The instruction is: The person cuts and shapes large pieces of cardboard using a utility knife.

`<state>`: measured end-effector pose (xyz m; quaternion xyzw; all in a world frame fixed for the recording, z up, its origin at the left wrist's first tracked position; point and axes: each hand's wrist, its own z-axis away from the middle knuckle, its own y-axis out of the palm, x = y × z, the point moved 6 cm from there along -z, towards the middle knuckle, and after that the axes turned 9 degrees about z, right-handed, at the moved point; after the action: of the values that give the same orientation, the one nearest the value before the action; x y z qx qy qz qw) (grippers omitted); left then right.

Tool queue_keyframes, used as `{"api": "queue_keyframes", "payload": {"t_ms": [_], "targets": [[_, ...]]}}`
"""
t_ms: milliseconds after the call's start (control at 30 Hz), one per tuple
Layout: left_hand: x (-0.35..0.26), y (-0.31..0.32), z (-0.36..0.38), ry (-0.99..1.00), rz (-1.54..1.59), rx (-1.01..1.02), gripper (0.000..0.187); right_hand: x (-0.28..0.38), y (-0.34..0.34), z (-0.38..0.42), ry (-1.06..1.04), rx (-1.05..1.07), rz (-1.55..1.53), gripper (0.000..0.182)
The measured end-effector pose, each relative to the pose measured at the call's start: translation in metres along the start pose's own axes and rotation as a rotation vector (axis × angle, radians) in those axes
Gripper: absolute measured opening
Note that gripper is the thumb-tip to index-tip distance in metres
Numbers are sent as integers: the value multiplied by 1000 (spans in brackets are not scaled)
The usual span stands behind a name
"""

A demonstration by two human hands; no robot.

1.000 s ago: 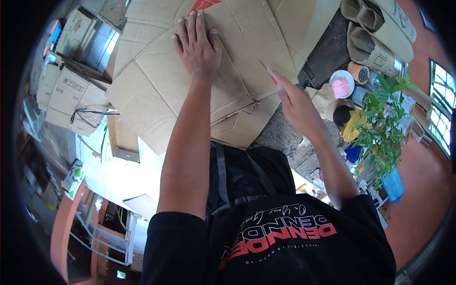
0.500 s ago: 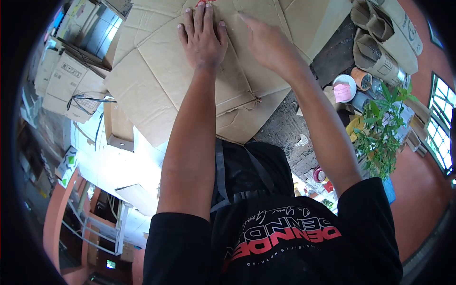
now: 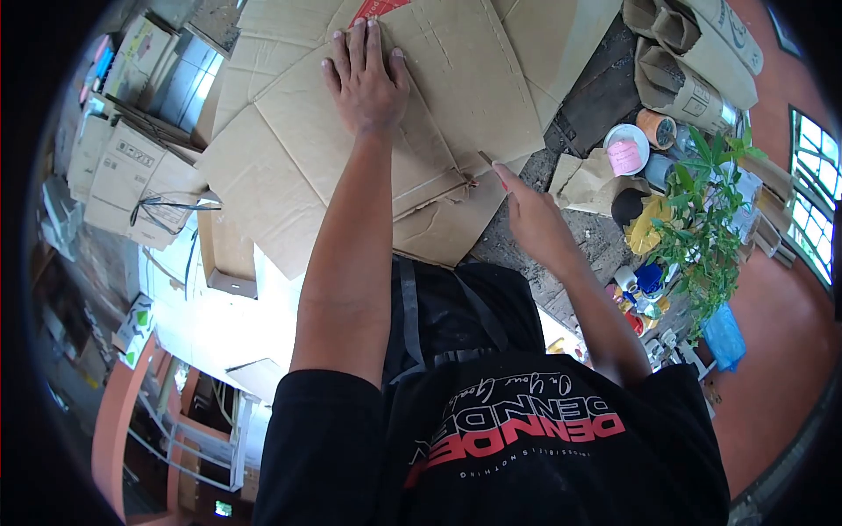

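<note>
A large sheet of brown cardboard, creased and torn at its near corner, spreads out in front of me. My left hand lies flat on it with the fingers spread, close to a red printed patch at the top. Beside the near right edge of the cardboard, my right hand is closed around a slim knife. Its thin blade points up and left over the sheet, and a bit of red shows at the handle; the fingers hide the rest.
Folded cardboard boxes and an open shallow box are at the left. On the right stand a white tub with a pink note, rolled paper bags, a leafy plant and a blue plastic bag.
My right hand has come back toward me, from the upper part of the cardboard to its near right edge. My left hand stays pressed on the sheet. The view has shifted slightly.
</note>
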<state>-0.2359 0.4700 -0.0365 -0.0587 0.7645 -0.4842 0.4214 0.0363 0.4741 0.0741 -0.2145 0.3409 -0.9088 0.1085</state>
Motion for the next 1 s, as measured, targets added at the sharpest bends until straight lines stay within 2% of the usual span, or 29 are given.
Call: {"api": "queue_keyframes", "payload": {"t_ms": [67,167,267,367,433,533,700,800,900,967,1000], "targets": [[3,1,-3,-43,35,21,63,-4,-11,-6,-46,-35,-2,49],[-2,-3,-4,13,75,-70,72,-14,-21,-17,-110,-107,58,48],[-1,-6,13,127,-133,102,82,-10,-38,-31,-105,-108,94,49],[-4,-8,10,83,-114,92,85,-13,-43,-35,-131,-65,144,50],[-3,-7,12,68,-94,98,85,-11,-46,-33,-193,-43,159,50],[-1,-9,9,63,-83,89,84,-38,-35,-24,-118,58,236,50],[-3,-9,9,55,-106,88,84,-53,-43,-15,-238,18,29,49],[-4,-9,11,54,-127,89,83,-43,-61,-21,-324,-97,-53,46],[-6,-10,11,45,-86,63,83,-22,-83,-28,-214,-62,-77,43],[3,-9,11,16,4,11,81,-4,-83,-44,-226,-54,-74,42],[5,-10,11,-5,-9,2,80,8,-83,-54,-298,-85,-67,42]]}}
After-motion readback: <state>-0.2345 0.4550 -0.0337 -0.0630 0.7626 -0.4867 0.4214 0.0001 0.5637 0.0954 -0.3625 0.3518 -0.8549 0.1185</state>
